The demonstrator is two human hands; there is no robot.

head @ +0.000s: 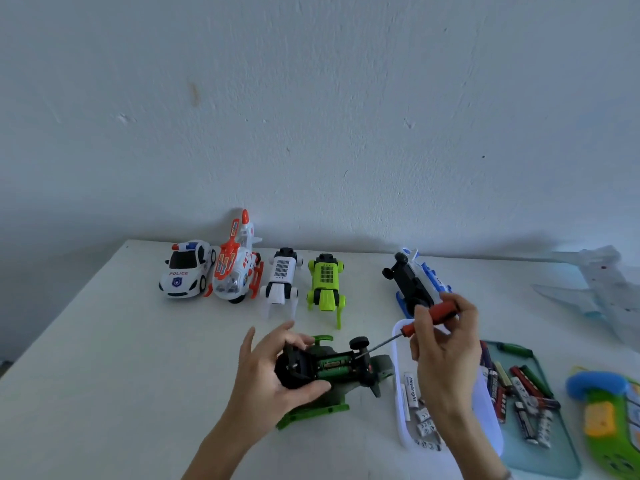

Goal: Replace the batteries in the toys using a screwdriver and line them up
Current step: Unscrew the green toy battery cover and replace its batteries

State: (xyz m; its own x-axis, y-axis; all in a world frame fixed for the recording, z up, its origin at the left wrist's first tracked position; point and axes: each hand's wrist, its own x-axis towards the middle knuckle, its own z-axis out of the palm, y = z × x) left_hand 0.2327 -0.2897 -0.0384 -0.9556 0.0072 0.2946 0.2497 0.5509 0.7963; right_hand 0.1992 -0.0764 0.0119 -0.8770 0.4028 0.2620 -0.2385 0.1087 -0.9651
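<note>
Green helicopter toy [322,382] lies upturned on the bench [104,358], gripped by the left hand [266,372]; the right hand [443,344] pinches a screwdriver [427,318], its tip in the battery bay.

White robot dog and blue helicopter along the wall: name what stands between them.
In the head view, only the green robot dog stands between the white robot dog and blue helicopter.

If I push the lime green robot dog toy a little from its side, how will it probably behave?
The lime green robot dog stands on thin legs, so it may tip rather than slide. It looks like hollow plastic, probably light and stiff.
</note>
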